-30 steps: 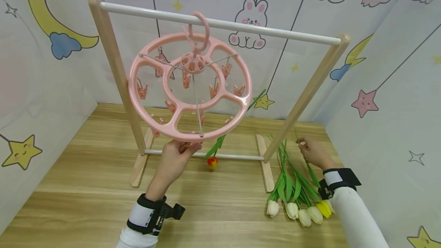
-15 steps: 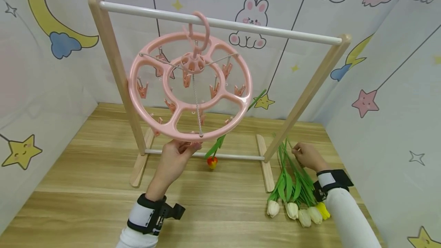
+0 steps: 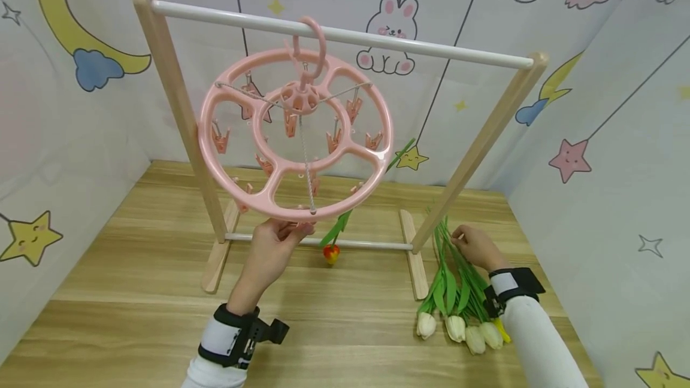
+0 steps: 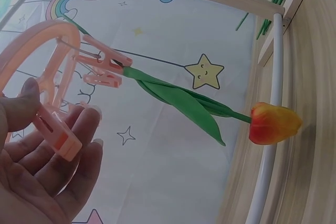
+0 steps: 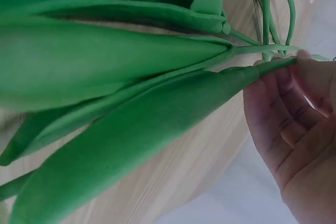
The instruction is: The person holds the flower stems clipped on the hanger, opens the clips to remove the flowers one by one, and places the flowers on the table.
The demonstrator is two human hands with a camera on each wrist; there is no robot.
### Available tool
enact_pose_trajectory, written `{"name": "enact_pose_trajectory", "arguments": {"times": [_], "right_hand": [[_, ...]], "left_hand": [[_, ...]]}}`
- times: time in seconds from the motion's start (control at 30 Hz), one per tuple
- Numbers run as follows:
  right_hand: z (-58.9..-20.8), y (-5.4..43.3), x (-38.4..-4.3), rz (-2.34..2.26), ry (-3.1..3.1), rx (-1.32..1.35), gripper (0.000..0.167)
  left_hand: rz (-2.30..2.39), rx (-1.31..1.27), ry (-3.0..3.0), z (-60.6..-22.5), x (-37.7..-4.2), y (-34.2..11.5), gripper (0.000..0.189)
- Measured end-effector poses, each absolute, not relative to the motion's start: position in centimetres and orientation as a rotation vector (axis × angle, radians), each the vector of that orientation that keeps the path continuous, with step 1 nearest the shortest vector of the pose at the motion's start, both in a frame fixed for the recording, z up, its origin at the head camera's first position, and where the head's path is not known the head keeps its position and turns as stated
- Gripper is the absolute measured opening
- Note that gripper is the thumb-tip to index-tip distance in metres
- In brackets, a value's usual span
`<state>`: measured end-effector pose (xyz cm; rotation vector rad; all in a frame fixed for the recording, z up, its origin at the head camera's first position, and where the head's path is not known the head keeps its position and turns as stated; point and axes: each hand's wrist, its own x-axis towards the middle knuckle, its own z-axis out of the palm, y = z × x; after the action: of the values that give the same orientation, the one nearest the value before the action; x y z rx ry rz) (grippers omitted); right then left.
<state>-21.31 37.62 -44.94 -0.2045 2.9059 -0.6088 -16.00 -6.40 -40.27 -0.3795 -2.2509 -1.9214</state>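
A pink round clip hanger (image 3: 264, 203) hangs by its hook from the rack's white top rod (image 3: 399, 44). My left hand (image 3: 272, 250) is under its near rim, with a pink clip (image 4: 59, 136) held between thumb and fingers in the left wrist view. Another clip (image 4: 107, 59) holds a red-and-yellow tulip (image 4: 275, 124), blossom down. At the right of the rack, my right hand (image 3: 477, 247) pinches the green stem (image 5: 278, 65) of a tulip beside the pile. White tulips (image 3: 455, 329) lie there; a yellow tulip (image 3: 502, 330) is partly behind my wrist.
The wooden rack's right leg (image 3: 458, 178) stands between the hanger and the tulip pile. Its white lower rod (image 3: 372, 245) runs close above the wooden table (image 3: 345, 328). Patterned walls (image 3: 598, 220) close in the back and sides.
My right hand has moved left and slightly down with the pinched stem, closer to the pile. The left hand and hanger hold still; the head view shifts slightly.
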Motion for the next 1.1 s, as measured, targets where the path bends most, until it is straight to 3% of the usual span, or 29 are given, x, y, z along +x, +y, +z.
{"name": "enact_pose_trajectory", "arguments": {"times": [0.3,1.1], "right_hand": [[-44.48,37.60,-21.32,-0.694,2.790,-0.161,0.041],[-45.38,37.38,-21.22,-0.528,2.820,-0.171,0.032]], "left_hand": [[-1.883,-0.420,-2.235,-40.18,-16.03,-6.44,0.030],[-1.907,-0.435,-2.267,-40.00,-15.72,-6.60,0.031]]}}
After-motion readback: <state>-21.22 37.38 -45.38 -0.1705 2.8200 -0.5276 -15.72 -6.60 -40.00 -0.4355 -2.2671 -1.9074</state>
